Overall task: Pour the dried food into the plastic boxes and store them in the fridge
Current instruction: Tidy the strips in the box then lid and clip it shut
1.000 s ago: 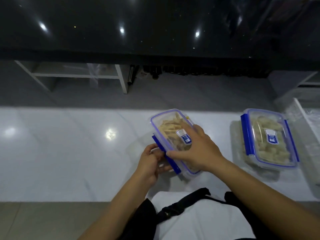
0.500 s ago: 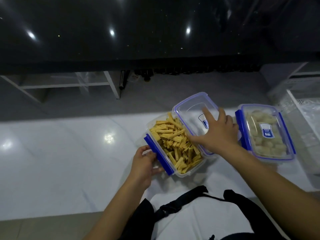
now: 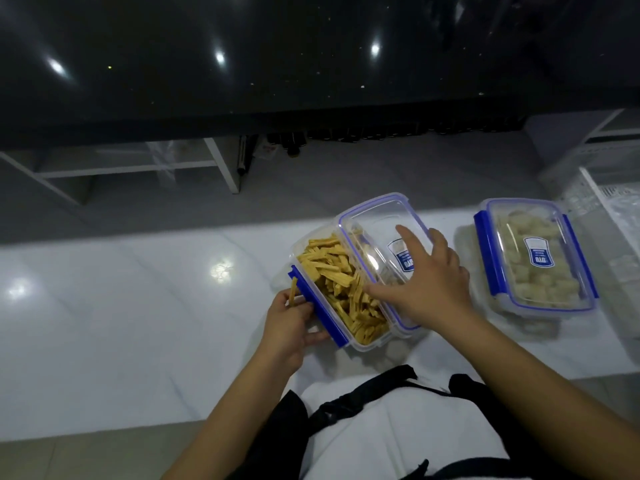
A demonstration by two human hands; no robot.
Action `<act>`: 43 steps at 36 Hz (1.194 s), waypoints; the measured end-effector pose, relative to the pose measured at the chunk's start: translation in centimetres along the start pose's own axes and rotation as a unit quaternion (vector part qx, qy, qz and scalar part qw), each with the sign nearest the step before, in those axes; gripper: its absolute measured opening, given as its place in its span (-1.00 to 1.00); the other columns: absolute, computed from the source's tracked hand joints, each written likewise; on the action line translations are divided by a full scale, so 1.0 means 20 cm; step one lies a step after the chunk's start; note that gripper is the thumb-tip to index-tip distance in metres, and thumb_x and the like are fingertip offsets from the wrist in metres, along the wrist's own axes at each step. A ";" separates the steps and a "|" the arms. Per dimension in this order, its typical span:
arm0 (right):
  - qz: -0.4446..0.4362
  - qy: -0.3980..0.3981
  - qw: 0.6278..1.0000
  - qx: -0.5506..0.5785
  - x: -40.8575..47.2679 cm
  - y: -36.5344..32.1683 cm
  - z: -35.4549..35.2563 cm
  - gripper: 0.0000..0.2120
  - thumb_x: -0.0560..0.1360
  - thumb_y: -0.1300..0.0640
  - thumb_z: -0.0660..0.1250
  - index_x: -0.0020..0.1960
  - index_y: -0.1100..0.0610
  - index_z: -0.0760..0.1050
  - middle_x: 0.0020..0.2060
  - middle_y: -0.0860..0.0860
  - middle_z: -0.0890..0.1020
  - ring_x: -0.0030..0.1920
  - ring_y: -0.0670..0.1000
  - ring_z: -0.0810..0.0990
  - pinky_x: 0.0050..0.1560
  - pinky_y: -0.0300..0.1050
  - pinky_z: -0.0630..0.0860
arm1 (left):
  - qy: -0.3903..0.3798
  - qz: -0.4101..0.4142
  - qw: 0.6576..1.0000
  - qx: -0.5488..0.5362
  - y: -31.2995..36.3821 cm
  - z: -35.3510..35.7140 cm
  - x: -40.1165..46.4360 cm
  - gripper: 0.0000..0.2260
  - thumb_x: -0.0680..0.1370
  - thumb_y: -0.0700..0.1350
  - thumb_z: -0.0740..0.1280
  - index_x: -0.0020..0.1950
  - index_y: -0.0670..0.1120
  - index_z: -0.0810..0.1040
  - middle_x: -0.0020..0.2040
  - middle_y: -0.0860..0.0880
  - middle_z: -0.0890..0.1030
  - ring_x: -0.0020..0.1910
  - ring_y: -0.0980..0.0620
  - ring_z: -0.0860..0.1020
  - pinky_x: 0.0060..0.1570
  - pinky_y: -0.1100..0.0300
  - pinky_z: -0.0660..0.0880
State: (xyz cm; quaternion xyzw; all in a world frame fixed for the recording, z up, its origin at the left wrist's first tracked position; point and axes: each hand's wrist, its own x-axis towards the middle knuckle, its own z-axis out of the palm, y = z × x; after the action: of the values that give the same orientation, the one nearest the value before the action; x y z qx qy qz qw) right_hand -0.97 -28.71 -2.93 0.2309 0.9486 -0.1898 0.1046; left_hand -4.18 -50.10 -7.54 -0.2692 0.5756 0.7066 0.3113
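Holding: left hand (image 3: 289, 323) pinches one loose yellow stick (image 3: 293, 292) beside the clear rectangular plastic box of yellow sticks (image 3: 341, 292), at its blue latch (image 3: 318, 311).
Lid: right hand (image 3: 427, 282), fingers spread flat, rests on the clear blue-rimmed lid (image 3: 377, 237), which sits askew.
Risk: the stick may drop outside; sticks under the rim could stop the seal.
Beyond right hand: closed clear box of pale pieces (image 3: 535, 258).

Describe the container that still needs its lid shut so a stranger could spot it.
On the glossy white counter stand two clear plastic boxes with blue clips. It is the left box, between both hands, full of yellow dried sticks with its lid slid aside; the right box is closed, holding pale pieces.
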 end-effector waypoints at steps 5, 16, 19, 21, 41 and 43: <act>-0.039 0.012 0.998 0.048 -0.05 -0.11 -0.02 0.11 0.09 -0.63 0.20 0.53 -0.29 -0.08 0.58 -0.02 -0.02 0.53 0.19 0.10 0.43 0.26 0.19 | -0.013 0.004 1.000 0.010 0.00 0.00 -0.01 -0.81 0.68 -0.24 0.21 0.24 -0.09 0.53 0.11 -0.20 0.69 0.05 -0.18 0.70 -0.15 -0.12 0.67; -0.052 -0.042 0.996 -0.050 0.01 -0.17 0.22 0.12 0.15 -0.64 0.19 0.54 -0.26 -0.20 0.58 0.02 -0.16 0.56 0.30 -0.10 0.47 0.37 0.02 | 0.094 0.104 0.986 0.093 0.00 -0.08 -0.02 -0.83 0.69 -0.01 0.24 0.06 0.01 0.62 -0.01 -0.08 0.70 -0.02 -0.05 0.68 -0.30 0.10 0.65; -0.032 -0.054 0.997 0.033 0.00 -0.15 0.19 0.10 0.16 -0.59 0.29 0.54 -0.28 -0.12 0.58 0.01 -0.04 0.56 0.23 0.04 0.45 0.32 0.16 | 0.106 0.144 0.974 0.143 0.02 -0.11 -0.05 -0.82 0.69 0.02 0.21 0.15 0.06 0.59 0.02 -0.01 0.69 -0.04 0.00 0.68 -0.29 0.20 0.64; -0.022 -0.058 0.987 0.151 0.00 -0.14 0.14 0.05 0.15 -0.53 0.39 0.51 -0.31 0.02 0.55 -0.01 0.10 0.50 0.18 0.22 0.40 0.28 0.32 | 0.092 0.210 0.955 0.187 0.03 -0.12 -0.08 -0.82 0.68 0.03 0.21 0.20 0.15 0.57 0.03 0.11 0.68 -0.01 0.07 0.67 -0.28 0.30 0.61; 0.073 -0.013 0.910 0.408 -0.04 0.23 -0.12 -0.06 0.13 -0.38 0.45 0.47 -0.23 0.28 0.49 -0.01 0.29 0.31 0.00 0.32 0.15 0.07 0.36 | 0.070 0.351 0.825 0.438 0.14 -0.05 -0.12 -0.71 0.64 -0.09 0.30 0.37 0.09 0.49 0.40 0.06 0.47 0.38 0.10 0.35 0.10 0.51 0.22; 0.059 0.022 0.932 0.358 -0.09 0.29 -0.16 -0.01 0.08 -0.44 0.47 0.46 -0.26 0.26 0.49 -0.04 0.27 0.35 -0.02 0.34 0.23 0.08 0.40 | 0.045 0.375 0.806 0.457 0.19 0.00 -0.12 -0.74 0.64 -0.09 0.32 0.32 0.09 0.53 0.36 0.08 0.51 0.33 0.12 0.39 0.21 0.31 0.33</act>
State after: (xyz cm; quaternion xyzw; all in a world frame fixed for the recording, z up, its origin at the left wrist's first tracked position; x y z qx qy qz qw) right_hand 3.08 -23.32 -1.27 0.3123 0.8045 -0.5052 0.0054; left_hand -5.40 -50.96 -3.39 0.1088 0.9014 0.4109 0.0829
